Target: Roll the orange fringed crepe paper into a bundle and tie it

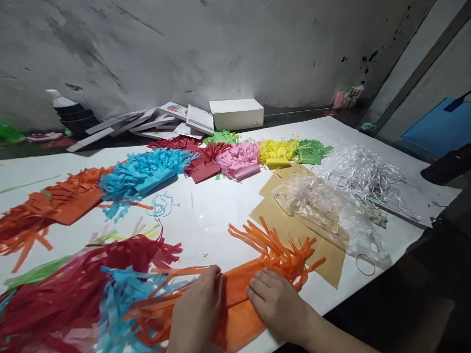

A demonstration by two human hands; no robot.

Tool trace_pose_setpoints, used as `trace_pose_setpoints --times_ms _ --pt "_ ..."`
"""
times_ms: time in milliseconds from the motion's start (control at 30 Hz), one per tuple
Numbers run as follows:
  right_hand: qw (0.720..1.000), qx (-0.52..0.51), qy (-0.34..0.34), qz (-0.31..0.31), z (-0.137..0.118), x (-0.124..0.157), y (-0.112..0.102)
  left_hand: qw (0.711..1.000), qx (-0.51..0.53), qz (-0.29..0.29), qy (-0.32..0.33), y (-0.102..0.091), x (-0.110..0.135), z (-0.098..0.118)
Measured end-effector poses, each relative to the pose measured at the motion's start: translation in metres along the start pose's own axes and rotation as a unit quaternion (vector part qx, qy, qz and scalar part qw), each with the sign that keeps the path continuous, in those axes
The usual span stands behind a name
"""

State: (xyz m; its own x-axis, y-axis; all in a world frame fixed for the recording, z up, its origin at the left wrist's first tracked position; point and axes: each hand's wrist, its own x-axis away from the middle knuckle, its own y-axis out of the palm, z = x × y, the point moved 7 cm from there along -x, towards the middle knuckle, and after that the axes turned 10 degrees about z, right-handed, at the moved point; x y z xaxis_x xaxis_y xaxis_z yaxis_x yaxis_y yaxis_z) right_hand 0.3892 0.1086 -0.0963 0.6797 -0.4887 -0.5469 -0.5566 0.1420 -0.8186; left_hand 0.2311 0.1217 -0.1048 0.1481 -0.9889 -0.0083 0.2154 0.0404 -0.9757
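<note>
From the head camera, both hands lie on a folded orange paper [239,296] at the near edge of the white sheet [206,220] that covers the table. The left hand [196,314] rests flat on the paper's left part, fingers together and pointing away. I cannot tell whether its thumb tucks under. The right hand [279,304] is spread palm-down on the right part, clamped on nothing. Past the right hand, the fringe [275,245] fans out over a brown paper [294,225].

The orange paper looks like tissue: very light, limp, and quick to crease or tear. The cut strips would snag and tangle if dragged. I would hold it by the uncut folded band, where the hands are now, pressing flat or pinching gently through all the layers, and never pull on the strips.

Just left of it is a loose heap [91,284] of red and blue fringes, touching the orange strips. A plastic bag [331,215] lies on the brown paper with a rubber band [365,264] beside it and white shreds [360,171] beyond. Farther back runs a row of fringed bundles [239,159], from orange through blue, red, pink and yellow to green. A white box [236,113] sits by the wall.
</note>
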Motion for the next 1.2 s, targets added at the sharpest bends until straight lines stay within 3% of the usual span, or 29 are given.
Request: trace_pose_setpoints --times_ms 67,100,167,233,333,500,633,767,867,1033,1100,1200 --pt "0.999 -0.012 0.024 0.035 0.003 -0.001 -0.003 0.984 0.017 0.136 0.110 -0.014 0.008 0.007" --pt "0.997 -0.029 0.044 0.051 0.005 -0.001 -0.006 0.961 0.019 0.202 0.186 -0.021 0.017 0.013" --pt "0.993 -0.069 0.072 0.063 0.008 -0.003 -0.012 0.913 0.012 0.269 0.308 -0.023 0.038 0.023" --pt "0.993 -0.088 0.056 0.054 0.005 -0.003 -0.015 0.903 0.008 0.249 0.351 -0.015 0.051 0.026" --pt "0.997 -0.063 0.002 0.044 -0.002 0.001 -0.016 0.906 0.024 0.229 0.355 -0.006 0.062 0.026" --pt "0.999 -0.032 -0.017 0.026 -0.001 0.016 -0.018 0.891 -0.017 0.217 0.398 0.004 0.077 0.023" --pt "0.998 -0.063 0.016 0.005 0.007 0.022 -0.023 0.900 0.007 0.238 0.366 0.000 0.082 0.018" --pt "0.994 -0.034 0.093 0.035 0.016 0.019 -0.023 0.938 0.065 0.243 0.239 -0.002 0.075 0.014" --pt "0.990 0.032 0.134 0.035 0.019 0.013 -0.015 0.960 0.024 0.229 0.158 0.001 0.065 0.011" --pt "0.975 0.106 0.192 0.041 0.029 0.010 -0.011 0.969 -0.054 0.196 0.140 0.005 0.053 0.010" --pt "0.979 0.095 0.174 0.057 0.027 0.010 -0.016 0.968 -0.059 0.197 0.144 0.004 0.051 0.011" --pt "0.997 0.035 0.044 0.054 0.007 0.008 -0.017 0.962 -0.048 0.222 0.152 -0.001 0.052 0.013"
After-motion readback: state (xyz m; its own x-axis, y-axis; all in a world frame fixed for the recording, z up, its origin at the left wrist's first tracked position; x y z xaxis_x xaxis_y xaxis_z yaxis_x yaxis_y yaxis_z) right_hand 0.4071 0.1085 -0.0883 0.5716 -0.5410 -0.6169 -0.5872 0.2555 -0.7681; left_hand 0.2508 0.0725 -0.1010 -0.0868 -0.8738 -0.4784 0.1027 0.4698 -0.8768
